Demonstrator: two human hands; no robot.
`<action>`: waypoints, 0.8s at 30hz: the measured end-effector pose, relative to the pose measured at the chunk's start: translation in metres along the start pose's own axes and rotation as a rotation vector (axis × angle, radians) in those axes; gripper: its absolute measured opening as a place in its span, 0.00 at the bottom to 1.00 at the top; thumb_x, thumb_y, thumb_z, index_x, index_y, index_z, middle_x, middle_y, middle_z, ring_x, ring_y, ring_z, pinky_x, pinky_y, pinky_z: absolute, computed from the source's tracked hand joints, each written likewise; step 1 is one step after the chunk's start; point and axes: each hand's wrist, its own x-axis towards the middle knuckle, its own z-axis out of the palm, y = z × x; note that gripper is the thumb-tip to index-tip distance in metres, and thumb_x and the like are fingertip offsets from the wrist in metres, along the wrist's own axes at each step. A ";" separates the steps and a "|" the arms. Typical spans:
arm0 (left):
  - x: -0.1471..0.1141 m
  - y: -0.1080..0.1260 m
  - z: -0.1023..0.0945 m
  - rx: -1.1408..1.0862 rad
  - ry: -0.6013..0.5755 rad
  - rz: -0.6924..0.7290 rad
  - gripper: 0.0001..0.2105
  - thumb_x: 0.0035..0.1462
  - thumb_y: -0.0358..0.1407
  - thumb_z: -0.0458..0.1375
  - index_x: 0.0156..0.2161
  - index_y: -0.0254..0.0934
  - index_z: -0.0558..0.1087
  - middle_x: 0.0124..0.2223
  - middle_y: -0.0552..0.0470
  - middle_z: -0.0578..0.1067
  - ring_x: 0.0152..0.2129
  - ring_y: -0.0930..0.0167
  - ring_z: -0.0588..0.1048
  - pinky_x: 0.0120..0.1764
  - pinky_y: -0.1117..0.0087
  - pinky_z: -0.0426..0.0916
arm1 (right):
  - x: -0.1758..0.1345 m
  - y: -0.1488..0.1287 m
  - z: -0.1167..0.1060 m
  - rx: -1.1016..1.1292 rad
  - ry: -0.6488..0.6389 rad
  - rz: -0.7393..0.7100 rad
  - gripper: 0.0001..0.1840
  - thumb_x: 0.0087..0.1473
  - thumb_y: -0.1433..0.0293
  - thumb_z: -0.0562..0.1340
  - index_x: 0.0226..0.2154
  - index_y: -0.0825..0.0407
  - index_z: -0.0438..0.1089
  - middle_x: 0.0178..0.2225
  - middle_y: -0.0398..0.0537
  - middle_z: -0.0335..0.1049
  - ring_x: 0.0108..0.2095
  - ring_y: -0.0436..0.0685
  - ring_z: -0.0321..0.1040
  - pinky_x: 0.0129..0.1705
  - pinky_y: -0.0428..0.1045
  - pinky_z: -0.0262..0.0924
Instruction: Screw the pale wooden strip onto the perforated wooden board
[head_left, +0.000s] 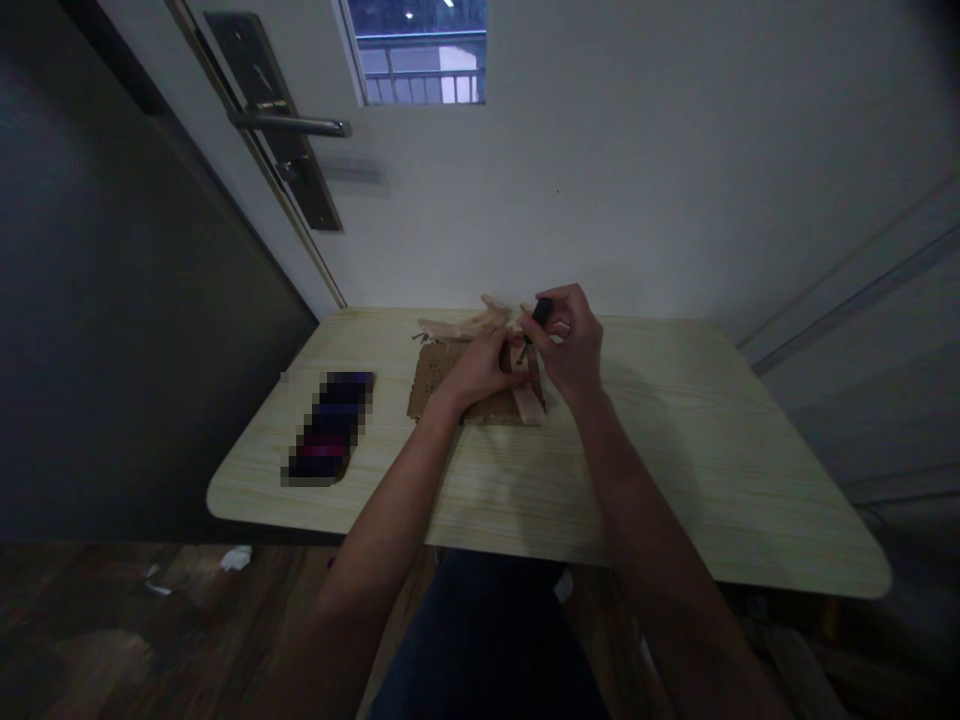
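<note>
Black-handled tool (pixel 543 311) tilts, pinched in the right hand (pixel 574 346); left hand (pixel 480 369), thumb spread, overlies cardboard (pixel 425 385).

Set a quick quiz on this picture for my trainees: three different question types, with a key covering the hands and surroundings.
1. Multiple choice: what does the right hand hold?
A. a cup
B. a black-handled tool
C. a spoon

2. True or false: the left hand is over the cardboard.

3. Fill in: in the picture, the door handle is to the ____ of the window.

Key: 1. B; 2. true; 3. left.
</note>
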 end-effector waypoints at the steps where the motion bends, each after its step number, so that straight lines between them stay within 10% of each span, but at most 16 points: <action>1: 0.000 0.000 0.000 -0.006 0.000 0.003 0.20 0.48 0.41 0.68 0.42 0.33 0.68 0.45 0.43 0.72 0.43 0.61 0.71 0.47 0.59 0.67 | -0.001 0.000 0.000 -0.006 -0.016 -0.013 0.18 0.51 0.55 0.65 0.41 0.45 0.67 0.32 0.41 0.69 0.27 0.48 0.66 0.30 0.46 0.69; 13: 0.000 0.001 0.001 -0.025 -0.001 -0.004 0.19 0.48 0.42 0.67 0.40 0.34 0.67 0.45 0.43 0.72 0.43 0.61 0.71 0.47 0.60 0.67 | -0.002 -0.004 -0.006 0.128 -0.193 -0.049 0.23 0.60 0.55 0.55 0.54 0.47 0.68 0.49 0.51 0.75 0.45 0.55 0.75 0.44 0.52 0.74; 24: 0.001 -0.002 0.003 -0.014 0.004 0.004 0.21 0.48 0.42 0.67 0.42 0.34 0.68 0.45 0.43 0.72 0.42 0.61 0.71 0.46 0.58 0.67 | 0.000 -0.001 0.001 0.026 -0.035 0.006 0.15 0.52 0.59 0.65 0.42 0.45 0.71 0.33 0.43 0.74 0.30 0.51 0.72 0.28 0.46 0.70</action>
